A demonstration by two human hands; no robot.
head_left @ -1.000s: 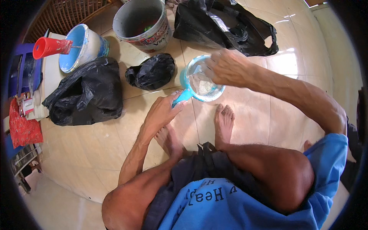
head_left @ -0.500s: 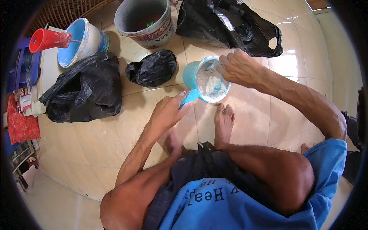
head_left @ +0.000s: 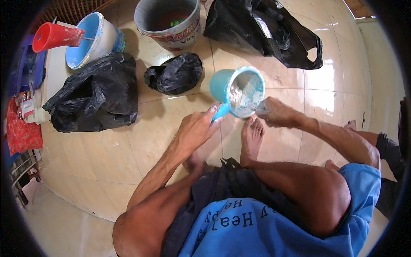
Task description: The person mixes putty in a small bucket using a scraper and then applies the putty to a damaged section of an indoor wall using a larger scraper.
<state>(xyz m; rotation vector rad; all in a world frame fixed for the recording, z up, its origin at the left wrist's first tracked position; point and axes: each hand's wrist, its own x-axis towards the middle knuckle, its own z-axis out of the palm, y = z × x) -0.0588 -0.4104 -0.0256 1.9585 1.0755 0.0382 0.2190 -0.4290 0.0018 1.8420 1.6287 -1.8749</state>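
Note:
My left hand (head_left: 198,128) is closed round the handle of a turquoise dipper (head_left: 220,87), held tilted above the floor in front of my feet. White paste (head_left: 235,95) lies inside it and smears its inner wall and rim. At the dipper's lower right rim, my right hand (head_left: 277,113) is closed on a flat, pale, paste-smeared tool (head_left: 262,108). Its far end seems to reach into the dipper, though the paste makes its exact shape hard to tell.
Ahead stand a grey bucket (head_left: 192,32) and a small black plastic bundle (head_left: 174,74). Black plastic bags lie left (head_left: 96,96) and far right (head_left: 261,32). A red-handled tool (head_left: 58,37) rests in a paint-stained white bucket (head_left: 115,43). Another person's leg (head_left: 364,136) is at the right.
My right hand has moved from the dipper's upper rim down to its lower right rim. The dipper has shifted slightly right and turned a little, still in my left hand.

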